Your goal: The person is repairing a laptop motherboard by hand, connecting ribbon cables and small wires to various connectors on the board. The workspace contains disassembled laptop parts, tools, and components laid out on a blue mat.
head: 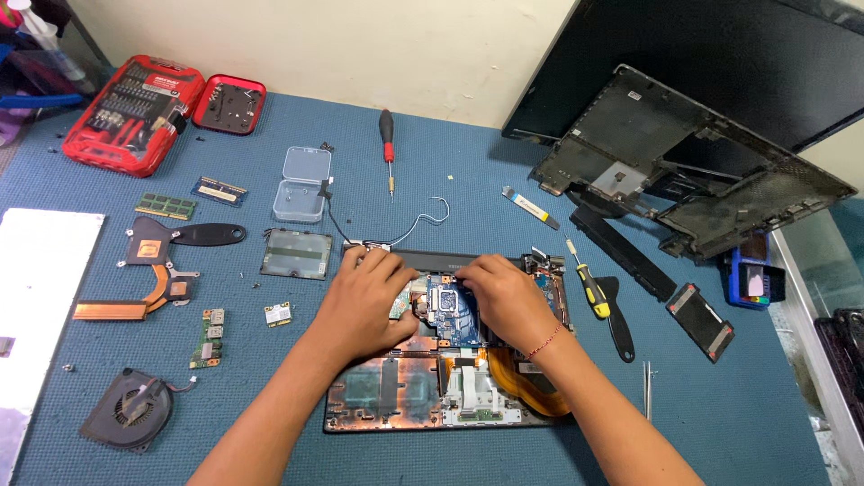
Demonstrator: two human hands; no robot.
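An opened laptop base (396, 400) lies on the blue mat in front of me, its copper-toned inner shell and a blue motherboard (450, 315) exposed. My left hand (364, 301) rests palm down on the left part of the board, fingers curled at its far edge. My right hand (504, 292) presses on the right part of the board, fingers bent toward the middle; a red thread is around its wrist. Both hands touch the board and seem to grip its edges, though the fingertips are hard to make out. A thin white cable (423, 216) runs from the base's far edge.
Left of me lie a heat pipe (148, 279), a fan (130, 409), small circuit boards (207, 337), memory sticks (166, 205), a clear plastic box (301, 184) and a red bit set (135, 112). A red screwdriver (387, 148), a yellow screwdriver (589, 288), tweezers (648, 387) and a black laptop cover (684, 166) lie beyond and to the right.
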